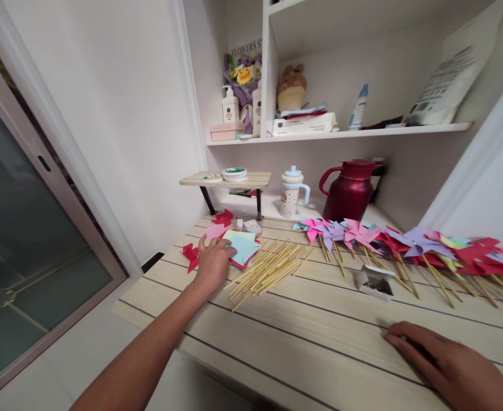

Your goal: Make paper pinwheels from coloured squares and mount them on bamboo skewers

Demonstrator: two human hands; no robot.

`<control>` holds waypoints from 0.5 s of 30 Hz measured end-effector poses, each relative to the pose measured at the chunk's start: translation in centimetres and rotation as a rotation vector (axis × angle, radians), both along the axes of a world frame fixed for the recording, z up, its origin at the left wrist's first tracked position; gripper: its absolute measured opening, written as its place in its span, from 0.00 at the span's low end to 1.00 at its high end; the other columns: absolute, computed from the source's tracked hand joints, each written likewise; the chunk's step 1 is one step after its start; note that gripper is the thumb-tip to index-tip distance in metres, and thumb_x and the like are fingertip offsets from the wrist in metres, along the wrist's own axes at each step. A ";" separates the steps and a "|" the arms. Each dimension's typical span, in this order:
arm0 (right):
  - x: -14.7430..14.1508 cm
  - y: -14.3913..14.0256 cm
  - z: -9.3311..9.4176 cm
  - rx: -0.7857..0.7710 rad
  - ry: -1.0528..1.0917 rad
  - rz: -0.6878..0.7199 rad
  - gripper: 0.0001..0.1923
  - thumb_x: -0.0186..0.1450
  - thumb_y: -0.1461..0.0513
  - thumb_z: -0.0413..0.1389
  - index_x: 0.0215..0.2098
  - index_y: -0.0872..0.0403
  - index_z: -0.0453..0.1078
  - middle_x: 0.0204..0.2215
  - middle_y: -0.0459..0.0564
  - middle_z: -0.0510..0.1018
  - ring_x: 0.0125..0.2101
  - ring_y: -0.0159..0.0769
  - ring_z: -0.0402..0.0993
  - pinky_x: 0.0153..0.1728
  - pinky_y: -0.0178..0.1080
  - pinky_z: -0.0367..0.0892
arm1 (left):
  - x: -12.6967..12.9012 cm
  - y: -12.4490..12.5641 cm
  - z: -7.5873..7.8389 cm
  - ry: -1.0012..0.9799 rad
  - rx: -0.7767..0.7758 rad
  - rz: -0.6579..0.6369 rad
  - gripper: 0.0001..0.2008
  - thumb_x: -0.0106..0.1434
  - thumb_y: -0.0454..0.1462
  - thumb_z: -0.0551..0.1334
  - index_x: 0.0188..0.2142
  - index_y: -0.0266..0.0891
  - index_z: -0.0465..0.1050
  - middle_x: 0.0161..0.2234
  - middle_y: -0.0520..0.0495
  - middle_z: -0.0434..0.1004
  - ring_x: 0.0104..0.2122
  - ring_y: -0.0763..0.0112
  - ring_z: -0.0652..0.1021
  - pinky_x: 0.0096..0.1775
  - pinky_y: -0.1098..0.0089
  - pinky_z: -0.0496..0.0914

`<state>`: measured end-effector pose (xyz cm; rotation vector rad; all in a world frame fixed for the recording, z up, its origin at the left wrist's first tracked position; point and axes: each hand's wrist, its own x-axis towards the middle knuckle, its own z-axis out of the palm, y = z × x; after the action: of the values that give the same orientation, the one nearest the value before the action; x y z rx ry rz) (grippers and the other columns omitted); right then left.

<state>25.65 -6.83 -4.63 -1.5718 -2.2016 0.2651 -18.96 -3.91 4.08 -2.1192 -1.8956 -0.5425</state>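
Note:
My left hand reaches over a small pile of coloured paper, its fingers apart and touching the sheets. The light blue paper lies on top at the right, with pink paper behind the fingers. To the left of this hand lies a red paper pinwheel piece. My right hand rests low over the table at the right, thumb and forefinger closed together; whatever they may hold is hidden. A bundle of thin wooden sticks lies between the hands. Ahead of my right hand stands an open small box with dark small pieces inside.
Several finished pinwheels lie along the table's back right. Behind them stands a red thermos jug, with a lidded cup beside it. A small raised stand is at the back left. Shelves hang above.

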 end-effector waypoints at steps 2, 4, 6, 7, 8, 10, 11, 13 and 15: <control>0.1 0.0 -0.1 0.000 0.005 -0.005 0.23 0.66 0.42 0.48 0.38 0.43 0.79 0.40 0.48 0.86 0.39 0.49 0.84 0.38 0.44 0.78 | -0.1 -0.2 -0.4 -0.002 0.015 0.010 0.22 0.59 0.23 0.56 0.41 0.49 0.81 0.52 0.45 0.79 0.54 0.55 0.73 0.60 0.43 0.51; 0.1 -0.1 -0.1 -0.002 0.006 -0.005 0.24 0.66 0.41 0.48 0.38 0.44 0.79 0.40 0.49 0.86 0.39 0.50 0.84 0.38 0.44 0.78 | -0.3 -0.3 -0.7 -0.010 0.034 0.027 0.20 0.61 0.26 0.57 0.44 0.48 0.80 0.54 0.43 0.77 0.56 0.54 0.72 0.60 0.43 0.53; 0.2 -0.1 -0.1 -0.007 0.002 -0.008 0.24 0.65 0.42 0.48 0.39 0.44 0.79 0.41 0.49 0.86 0.39 0.50 0.84 0.38 0.44 0.78 | -0.6 -0.4 -0.9 -0.015 0.055 0.038 0.17 0.64 0.30 0.59 0.47 0.47 0.79 0.57 0.41 0.74 0.58 0.53 0.69 0.60 0.44 0.54; 0.2 -0.1 -0.1 -0.011 -0.004 -0.011 0.24 0.65 0.42 0.48 0.39 0.44 0.79 0.41 0.49 0.86 0.39 0.49 0.84 0.38 0.43 0.78 | -0.7 -0.5 -1.0 -0.012 0.063 0.032 0.15 0.64 0.32 0.60 0.48 0.47 0.79 0.59 0.40 0.72 0.60 0.53 0.68 0.61 0.44 0.53; 0.2 -0.1 -0.1 -0.014 -0.008 -0.015 0.24 0.65 0.42 0.48 0.39 0.44 0.79 0.41 0.49 0.86 0.39 0.49 0.84 0.38 0.43 0.78 | -0.8 -0.5 -1.1 -0.006 0.065 0.017 0.15 0.64 0.34 0.62 0.49 0.47 0.78 0.60 0.40 0.70 0.61 0.53 0.66 0.61 0.45 0.53; 0.2 -0.1 -0.1 -0.016 -0.013 -0.021 0.24 0.65 0.41 0.48 0.39 0.44 0.79 0.41 0.49 0.86 0.38 0.49 0.84 0.37 0.43 0.78 | -1.0 -0.4 -1.3 0.014 0.049 -0.029 0.15 0.63 0.37 0.65 0.50 0.48 0.78 0.62 0.40 0.68 0.63 0.52 0.64 0.62 0.45 0.52; 0.2 -0.1 -0.1 -0.016 -0.013 -0.020 0.24 0.65 0.41 0.48 0.38 0.44 0.79 0.41 0.49 0.86 0.38 0.48 0.84 0.36 0.42 0.78 | -1.1 -0.3 -1.4 0.024 0.035 -0.051 0.16 0.62 0.38 0.66 0.50 0.48 0.78 0.62 0.40 0.68 0.64 0.52 0.63 0.62 0.44 0.51; 0.2 0.0 -0.2 -0.008 -0.009 -0.018 0.24 0.65 0.41 0.49 0.38 0.44 0.79 0.40 0.49 0.86 0.37 0.48 0.84 0.36 0.41 0.78 | -1.2 -0.1 -1.7 0.033 0.009 -0.079 0.16 0.61 0.40 0.67 0.50 0.48 0.77 0.62 0.40 0.67 0.65 0.51 0.62 0.62 0.43 0.50; 0.3 0.1 -0.3 -0.004 -0.004 -0.017 0.22 0.65 0.42 0.49 0.38 0.44 0.79 0.40 0.48 0.86 0.37 0.47 0.84 0.37 0.41 0.78 | -1.3 0.3 -2.1 0.019 0.002 -0.081 0.16 0.62 0.39 0.67 0.50 0.48 0.77 0.62 0.40 0.68 0.64 0.52 0.62 0.63 0.42 0.49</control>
<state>25.95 -6.76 -4.91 -1.5937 -2.1904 0.2613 -20.22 -3.64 2.01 -2.1997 -1.8046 -0.5392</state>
